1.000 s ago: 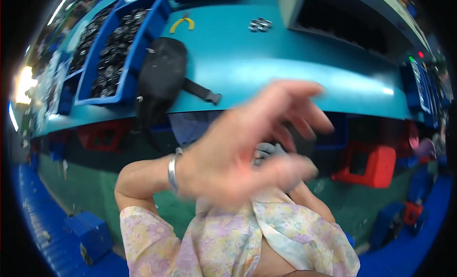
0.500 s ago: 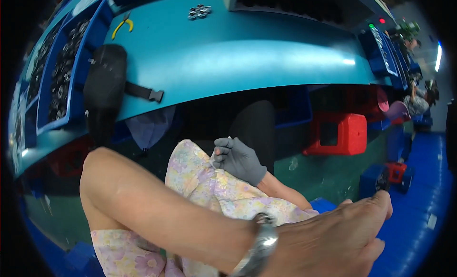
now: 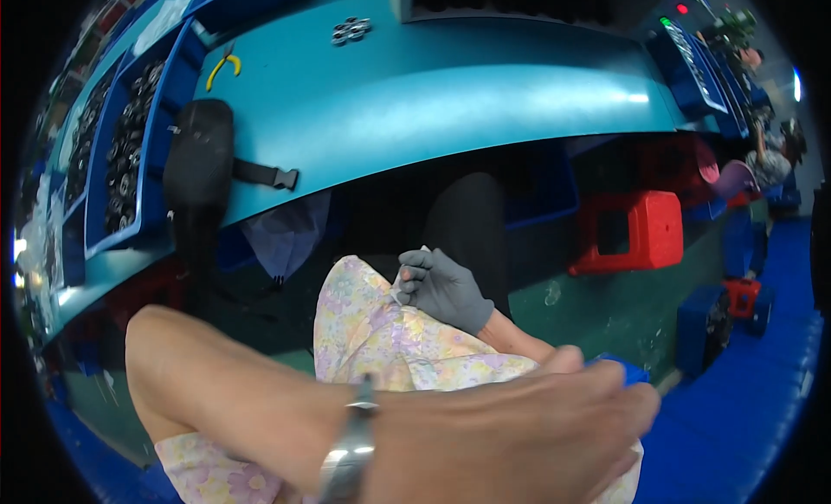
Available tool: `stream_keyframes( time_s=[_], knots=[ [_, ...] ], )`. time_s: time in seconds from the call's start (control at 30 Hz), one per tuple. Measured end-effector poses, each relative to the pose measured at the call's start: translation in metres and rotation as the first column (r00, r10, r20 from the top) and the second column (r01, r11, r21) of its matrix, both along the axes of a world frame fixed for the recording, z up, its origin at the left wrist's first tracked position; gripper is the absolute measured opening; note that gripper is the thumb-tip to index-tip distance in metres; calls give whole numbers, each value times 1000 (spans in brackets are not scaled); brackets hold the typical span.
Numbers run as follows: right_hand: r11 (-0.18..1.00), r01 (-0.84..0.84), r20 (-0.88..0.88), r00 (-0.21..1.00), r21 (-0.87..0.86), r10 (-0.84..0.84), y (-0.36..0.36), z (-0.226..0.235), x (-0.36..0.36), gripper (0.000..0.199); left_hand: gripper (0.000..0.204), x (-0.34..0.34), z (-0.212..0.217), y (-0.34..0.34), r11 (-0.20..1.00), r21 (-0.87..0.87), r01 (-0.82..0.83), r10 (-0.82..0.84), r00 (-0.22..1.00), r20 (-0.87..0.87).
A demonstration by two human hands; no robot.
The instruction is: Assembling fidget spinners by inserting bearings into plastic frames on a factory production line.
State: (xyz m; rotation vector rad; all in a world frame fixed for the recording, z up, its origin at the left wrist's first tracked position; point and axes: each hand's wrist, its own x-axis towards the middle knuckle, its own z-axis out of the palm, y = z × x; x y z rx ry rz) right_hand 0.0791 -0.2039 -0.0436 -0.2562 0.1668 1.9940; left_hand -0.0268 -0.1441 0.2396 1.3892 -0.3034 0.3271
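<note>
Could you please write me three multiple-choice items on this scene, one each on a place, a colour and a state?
1. Where do the pliers lie?
A on the bench
B on the floor
C in a bin
2. What colour is the stool?
A red
B yellow
C grey
3. How is the right hand?
A flat open
B gloved, fingers curled shut
C out of view

1 A: they rest on the teal top.
2 A: it is plainly red.
3 B: a grey glove covers its bent fingers.
</note>
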Motion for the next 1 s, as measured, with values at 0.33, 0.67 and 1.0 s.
stream_keyframes(
  time_s=[0.33,0.67,1.0],
  knots=[
    [994,17,169,986,-106,1,-4,-4,-1,44,17,18,9,5,701,569,-430,379,900,214],
    [999,47,118,992,2,-47,-4,-2,-2,40,17,15,-5,-7,99,678,-728,258,677,689],
    [946,56,640,724,318,-258,45,37,82,32,46,-25,-73,81,-96,924,-370,732,603,317]
  ],
)
